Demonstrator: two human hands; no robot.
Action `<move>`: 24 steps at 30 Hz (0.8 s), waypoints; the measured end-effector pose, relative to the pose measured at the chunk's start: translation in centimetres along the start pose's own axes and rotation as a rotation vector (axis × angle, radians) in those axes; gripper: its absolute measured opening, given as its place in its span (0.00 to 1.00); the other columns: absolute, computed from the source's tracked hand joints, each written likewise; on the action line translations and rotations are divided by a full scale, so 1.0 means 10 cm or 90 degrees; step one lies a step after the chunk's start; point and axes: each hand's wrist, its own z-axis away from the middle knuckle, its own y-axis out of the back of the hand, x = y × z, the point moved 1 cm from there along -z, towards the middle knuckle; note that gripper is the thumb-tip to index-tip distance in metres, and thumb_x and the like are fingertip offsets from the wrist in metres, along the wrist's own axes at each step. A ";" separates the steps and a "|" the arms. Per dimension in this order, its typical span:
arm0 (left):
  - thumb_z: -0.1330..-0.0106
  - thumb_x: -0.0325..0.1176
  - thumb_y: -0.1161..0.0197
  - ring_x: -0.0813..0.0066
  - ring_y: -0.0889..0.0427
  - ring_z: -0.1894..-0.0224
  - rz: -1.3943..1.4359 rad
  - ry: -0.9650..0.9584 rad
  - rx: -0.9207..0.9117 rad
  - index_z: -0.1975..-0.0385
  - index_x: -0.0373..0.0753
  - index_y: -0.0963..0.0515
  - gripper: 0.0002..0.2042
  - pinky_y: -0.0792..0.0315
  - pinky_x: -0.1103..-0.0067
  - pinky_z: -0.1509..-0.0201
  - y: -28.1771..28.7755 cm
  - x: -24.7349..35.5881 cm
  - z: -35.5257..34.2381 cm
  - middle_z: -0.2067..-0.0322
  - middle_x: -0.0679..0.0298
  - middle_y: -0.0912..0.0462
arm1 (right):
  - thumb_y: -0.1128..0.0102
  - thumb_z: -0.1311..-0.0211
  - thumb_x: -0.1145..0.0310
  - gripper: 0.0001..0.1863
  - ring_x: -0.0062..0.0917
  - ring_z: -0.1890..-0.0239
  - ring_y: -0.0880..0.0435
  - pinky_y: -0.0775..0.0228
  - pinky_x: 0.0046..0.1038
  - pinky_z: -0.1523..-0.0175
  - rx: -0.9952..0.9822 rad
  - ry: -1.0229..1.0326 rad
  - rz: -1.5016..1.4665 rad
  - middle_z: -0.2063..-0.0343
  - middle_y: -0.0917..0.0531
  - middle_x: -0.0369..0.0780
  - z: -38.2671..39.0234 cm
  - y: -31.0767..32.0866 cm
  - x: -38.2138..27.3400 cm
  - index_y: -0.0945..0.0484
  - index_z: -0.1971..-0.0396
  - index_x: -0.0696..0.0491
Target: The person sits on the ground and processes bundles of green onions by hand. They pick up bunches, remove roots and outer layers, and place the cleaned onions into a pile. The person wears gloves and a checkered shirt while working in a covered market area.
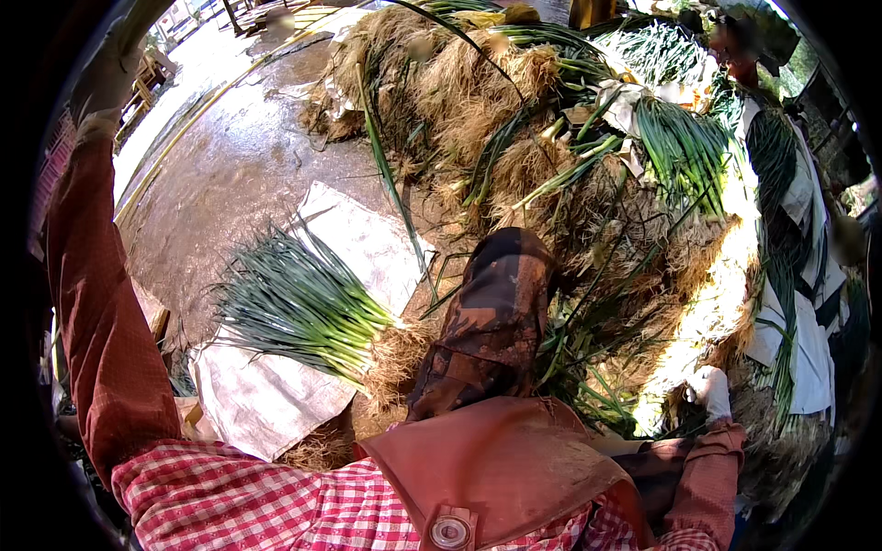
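My gloved right hand (709,390) reaches into the heap of green onions (643,275); its grip I cannot tell.

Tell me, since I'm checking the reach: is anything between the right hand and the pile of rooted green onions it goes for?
Nothing visible. The gloved right hand is already down at the edge of the onion pile. The muddy boot lies to its left, out of the way.
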 end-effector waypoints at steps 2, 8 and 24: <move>0.42 0.38 0.44 0.69 0.19 0.76 0.014 0.204 -0.176 0.55 0.43 0.25 0.15 0.28 0.73 0.76 -0.37 -0.46 0.77 0.74 0.59 0.18 | 0.42 0.47 0.68 0.08 0.30 0.82 0.24 0.32 0.31 0.76 -0.073 0.135 0.150 0.85 0.21 0.40 -0.29 -0.10 0.45 0.22 0.78 0.57; 0.43 0.23 0.41 0.71 0.25 0.88 0.674 1.206 -0.377 0.64 0.28 0.32 0.11 0.26 0.80 0.86 -0.83 1.27 3.48 0.83 0.57 0.23 | 0.45 0.50 0.76 0.03 0.25 0.84 0.25 0.32 0.24 0.77 -0.002 0.244 0.332 0.86 0.23 0.38 -0.15 -0.61 -0.20 0.25 0.79 0.59; 0.56 0.34 0.26 0.66 0.20 0.73 0.280 1.451 -0.711 0.56 0.31 0.33 0.29 0.25 0.74 0.70 -0.36 2.81 5.82 0.68 0.55 0.21 | 0.40 0.45 0.74 0.05 0.18 0.83 0.25 0.32 0.22 0.78 -0.226 -0.106 -0.040 0.83 0.22 0.35 0.35 -1.48 -0.73 0.23 0.78 0.57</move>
